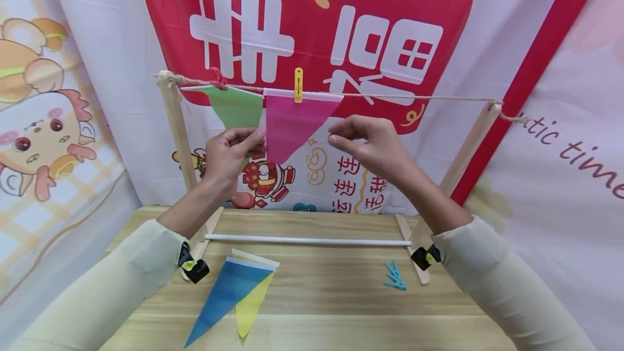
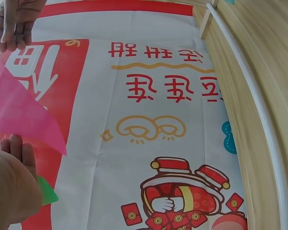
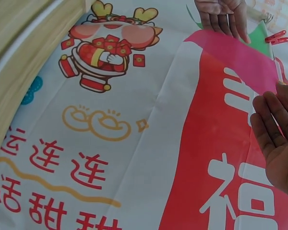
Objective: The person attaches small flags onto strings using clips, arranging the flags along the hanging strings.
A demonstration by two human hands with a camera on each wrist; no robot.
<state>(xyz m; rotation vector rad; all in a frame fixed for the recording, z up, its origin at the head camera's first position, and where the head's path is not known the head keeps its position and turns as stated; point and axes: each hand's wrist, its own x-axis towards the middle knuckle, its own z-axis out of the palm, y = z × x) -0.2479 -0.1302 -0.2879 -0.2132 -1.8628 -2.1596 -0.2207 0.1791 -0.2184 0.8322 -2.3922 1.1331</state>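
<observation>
Taking directions from the middle of the head view, the far side is being filled by a printed cloth backdrop [image 1: 312,31] with a red panel and white characters. Around 6 o'clock, a wood-grain bench [image 1: 331,297] is being overlooked. On it a wooden frame [image 1: 176,123] is being supported, its posts being seen at 9 and 3 o'clock. Pale sleeves [image 1: 107,286] are being worn, entering from 8 and 4 o'clock. Low between the posts, a white rod [image 1: 307,240] is being held at 6 o'clock, while twine [image 1: 419,97] is being stretched between their tops.

Just off centre toward 11 o'clock, a pink pennant [image 1: 294,123] is being suspended from the twine. At its 9 o'clock, a green pennant [image 1: 239,108] is being hung likewise. At 7 o'clock on the bench, a yellow pennant [image 1: 251,307] is being partly covered by a blue pennant [image 1: 234,291].

The pink pennant's side edge is being pinched at its 8 o'clock by the left grip [image 1: 229,153]. At its 3 o'clock, the right grip [image 1: 372,140] is being held apart, bare, a narrow gap being left between thumb and bent fingers.

The pink pennant's top band is being clasped at 12 o'clock by a yellow clothespin [image 1: 298,85], the green one's by a red clothespin [image 1: 218,79]. Light-blue clothespins [image 1: 396,278] are being borne by the bench at 5 o'clock.
</observation>
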